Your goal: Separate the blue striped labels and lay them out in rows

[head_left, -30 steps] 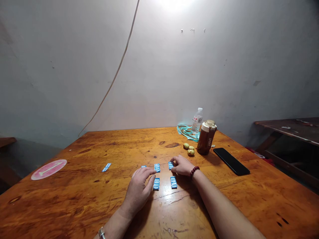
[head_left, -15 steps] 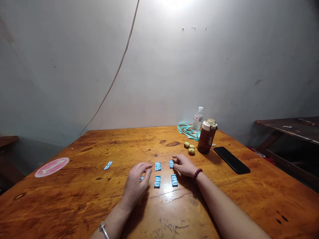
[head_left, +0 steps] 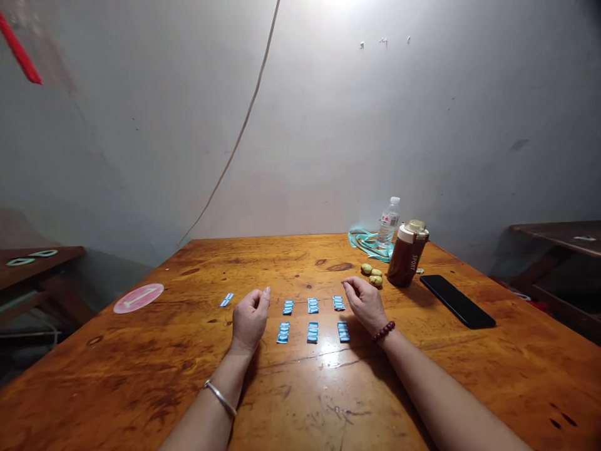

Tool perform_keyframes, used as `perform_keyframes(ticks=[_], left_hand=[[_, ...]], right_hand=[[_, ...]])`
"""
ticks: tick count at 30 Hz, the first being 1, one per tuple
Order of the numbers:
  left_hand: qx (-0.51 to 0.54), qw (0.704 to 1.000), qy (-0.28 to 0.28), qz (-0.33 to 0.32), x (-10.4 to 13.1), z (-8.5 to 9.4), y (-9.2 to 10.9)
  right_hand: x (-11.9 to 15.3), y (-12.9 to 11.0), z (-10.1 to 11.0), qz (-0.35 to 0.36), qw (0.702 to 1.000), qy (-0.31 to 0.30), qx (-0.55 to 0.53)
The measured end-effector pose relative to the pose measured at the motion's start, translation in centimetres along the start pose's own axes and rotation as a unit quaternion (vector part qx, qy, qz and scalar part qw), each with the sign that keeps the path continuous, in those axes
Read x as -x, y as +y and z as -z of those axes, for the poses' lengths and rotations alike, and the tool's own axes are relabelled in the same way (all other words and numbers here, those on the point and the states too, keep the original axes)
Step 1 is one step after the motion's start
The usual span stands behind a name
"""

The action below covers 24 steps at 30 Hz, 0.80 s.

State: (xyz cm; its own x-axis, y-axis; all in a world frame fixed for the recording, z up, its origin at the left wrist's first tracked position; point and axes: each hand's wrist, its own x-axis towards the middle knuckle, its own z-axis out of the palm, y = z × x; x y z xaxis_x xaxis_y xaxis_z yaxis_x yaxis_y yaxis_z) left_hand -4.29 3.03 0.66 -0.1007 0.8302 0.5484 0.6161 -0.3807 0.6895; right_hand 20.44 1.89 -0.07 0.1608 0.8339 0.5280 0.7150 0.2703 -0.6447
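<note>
Small blue-and-white packets lie flat on the wooden table (head_left: pixel 300 388) in two rows of three groups. In the far row are a left group (head_left: pixel 288 307), a middle group (head_left: pixel 313 305) and a right group (head_left: pixel 339 302). The near row has a left group (head_left: pixel 283 332), a middle group (head_left: pixel 312 332) and a right group (head_left: pixel 344 331). My left hand (head_left: pixel 250 318) is closed, left of the rows and apart from them. To their right, my right hand (head_left: pixel 369 305) has its fingers curled in. No object shows in either hand. A separate blue-and-white packet (head_left: pixel 226 299) lies beyond my left hand.
Several yellowish oval fruits (head_left: pixel 370 273) lie near a brown sport bottle (head_left: pixel 406 254). Behind stand a clear water bottle (head_left: pixel 389 222) and a turquoise strap (head_left: pixel 366 241). A black phone (head_left: pixel 456 300) lies at right, a pink round sticker (head_left: pixel 138 298) at left.
My hands have drawn apart from the packets and their fingers have curled in. The left groups, partly covered before, now show. The camera view has turned slightly left.
</note>
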Motion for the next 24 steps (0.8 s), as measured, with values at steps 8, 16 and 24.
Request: perform_keyframes(ticks=[8, 16, 24], left_hand=[[0.003, 1.0, 0.004, 0.031, -0.6, 0.1, -1.9], [-0.036, 0.992, -0.117, 0.026, 0.5, -1.9, -2.4], [-0.179, 0.946, -0.27, -0.024, 2.9, -3.6, -0.9]], right_hand=[[1.2, -2.4, 1.0, 0.023, 0.999, 0.011, -0.045], [1.8, 0.2, -0.8, -0.099, 0.993, -0.064, 0.008], [4.1, -1.0, -3.8, -0.022, 0.951, -0.23, 0.205]])
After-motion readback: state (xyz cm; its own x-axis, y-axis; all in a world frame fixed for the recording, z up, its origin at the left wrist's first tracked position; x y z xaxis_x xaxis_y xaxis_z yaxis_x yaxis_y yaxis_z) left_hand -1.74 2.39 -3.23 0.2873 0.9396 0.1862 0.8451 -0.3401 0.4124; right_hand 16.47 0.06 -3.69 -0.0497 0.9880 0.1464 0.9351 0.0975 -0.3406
